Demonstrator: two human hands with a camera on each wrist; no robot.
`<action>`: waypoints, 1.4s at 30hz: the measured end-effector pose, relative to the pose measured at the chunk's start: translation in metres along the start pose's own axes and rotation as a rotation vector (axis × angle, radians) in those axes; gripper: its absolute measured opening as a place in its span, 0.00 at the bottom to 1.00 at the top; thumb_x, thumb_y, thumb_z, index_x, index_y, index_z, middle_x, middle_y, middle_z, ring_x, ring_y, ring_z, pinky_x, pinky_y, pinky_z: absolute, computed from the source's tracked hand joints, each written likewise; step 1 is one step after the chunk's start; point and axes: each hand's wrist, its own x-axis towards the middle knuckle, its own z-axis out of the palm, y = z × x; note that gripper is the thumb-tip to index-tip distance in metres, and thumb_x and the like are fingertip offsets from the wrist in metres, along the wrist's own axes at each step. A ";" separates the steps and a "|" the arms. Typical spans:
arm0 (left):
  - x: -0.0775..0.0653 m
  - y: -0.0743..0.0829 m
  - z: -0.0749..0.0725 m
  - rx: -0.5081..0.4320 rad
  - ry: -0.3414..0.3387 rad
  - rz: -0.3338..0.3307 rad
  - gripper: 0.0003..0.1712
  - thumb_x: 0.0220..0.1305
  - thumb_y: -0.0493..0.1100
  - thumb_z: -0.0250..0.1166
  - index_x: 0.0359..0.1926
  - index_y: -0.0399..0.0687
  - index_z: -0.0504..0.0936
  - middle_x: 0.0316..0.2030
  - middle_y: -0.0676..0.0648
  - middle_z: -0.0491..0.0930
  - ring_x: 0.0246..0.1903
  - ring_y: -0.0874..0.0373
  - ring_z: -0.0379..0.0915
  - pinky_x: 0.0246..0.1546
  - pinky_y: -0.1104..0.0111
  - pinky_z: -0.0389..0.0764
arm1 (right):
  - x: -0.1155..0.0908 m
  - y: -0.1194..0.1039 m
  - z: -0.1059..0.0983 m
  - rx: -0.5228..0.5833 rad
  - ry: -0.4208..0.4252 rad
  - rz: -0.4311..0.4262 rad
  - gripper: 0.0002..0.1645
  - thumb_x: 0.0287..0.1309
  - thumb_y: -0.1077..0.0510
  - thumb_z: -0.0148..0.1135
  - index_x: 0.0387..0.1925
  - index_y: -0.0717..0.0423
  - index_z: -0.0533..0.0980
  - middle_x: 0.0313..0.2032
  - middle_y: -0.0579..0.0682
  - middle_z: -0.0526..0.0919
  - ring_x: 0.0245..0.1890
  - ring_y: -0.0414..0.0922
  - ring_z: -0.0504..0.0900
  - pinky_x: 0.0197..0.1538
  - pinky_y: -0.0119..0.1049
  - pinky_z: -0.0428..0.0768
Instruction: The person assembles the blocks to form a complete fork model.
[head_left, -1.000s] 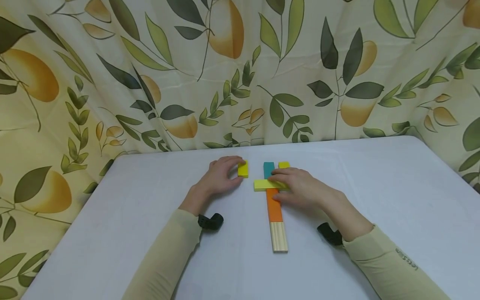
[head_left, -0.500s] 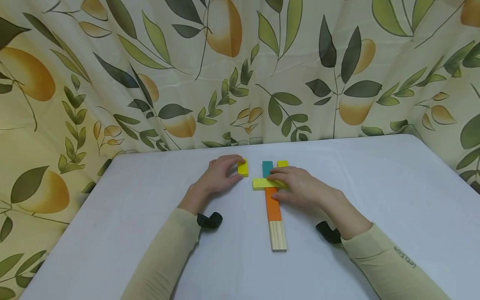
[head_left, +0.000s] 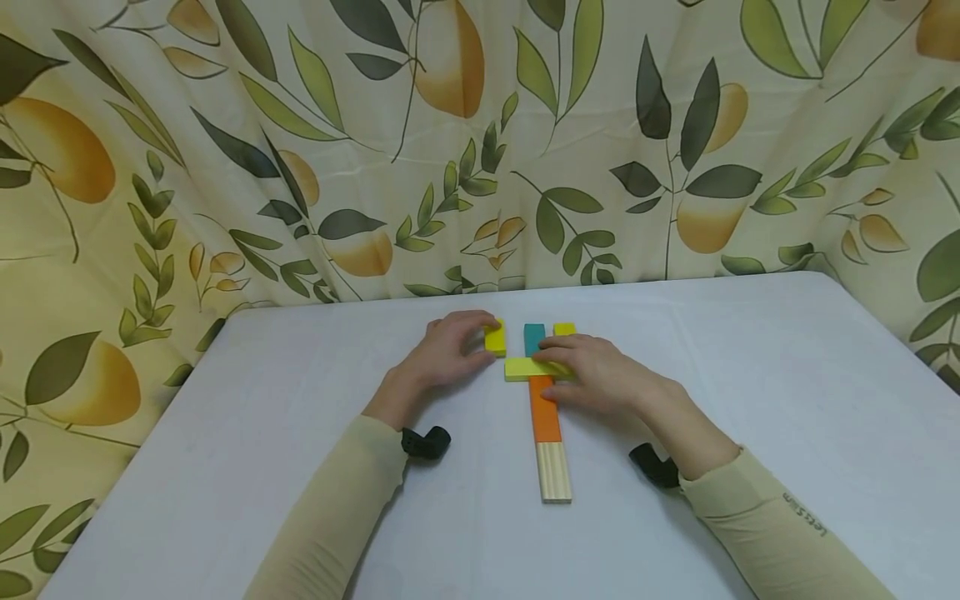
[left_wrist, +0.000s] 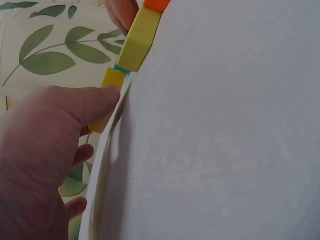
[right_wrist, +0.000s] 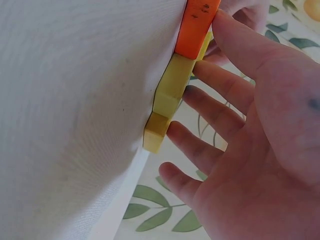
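My left hand [head_left: 447,352] pinches a small yellow block [head_left: 495,339] between thumb and fingers, just left of a row of blocks. In the left wrist view, the thumb lies across this yellow block [left_wrist: 114,76]. Laid crosswise in the row is a yellow-green block [head_left: 521,369], with a teal block [head_left: 534,337] beyond it and an orange block [head_left: 545,412] on its near side. My right hand [head_left: 603,375] rests at the crosspiece with fingers extended. In the right wrist view, its fingertips touch the yellow-green block [right_wrist: 172,85], and the thumb is at the orange block [right_wrist: 196,30].
Another yellow block [head_left: 564,329] stands right of the teal one, partly hidden by the right hand. A plain wooden block [head_left: 554,473] continues the line below the orange. All lie on a white-covered table [head_left: 300,500] before a leaf-and-fruit patterned curtain [head_left: 450,192].
My left hand has shifted slightly right with the yellow block, bringing it closer to the teal and yellow-green blocks. The right hand stays in place on the row.
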 end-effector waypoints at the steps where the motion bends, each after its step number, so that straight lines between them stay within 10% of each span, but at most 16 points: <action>1: 0.000 0.001 0.001 -0.003 -0.002 -0.003 0.27 0.67 0.48 0.66 0.66 0.53 0.76 0.69 0.51 0.70 0.70 0.53 0.59 0.70 0.50 0.54 | 0.000 0.000 0.000 -0.002 0.002 -0.002 0.29 0.66 0.49 0.66 0.64 0.57 0.76 0.67 0.60 0.72 0.68 0.63 0.66 0.67 0.64 0.61; 42: 0.002 0.007 0.007 -0.006 -0.033 0.002 0.25 0.66 0.48 0.67 0.63 0.56 0.78 0.65 0.53 0.74 0.69 0.54 0.61 0.69 0.47 0.54 | -0.001 0.002 0.002 -0.003 0.004 0.005 0.29 0.66 0.49 0.66 0.64 0.56 0.76 0.67 0.59 0.72 0.68 0.62 0.65 0.68 0.63 0.61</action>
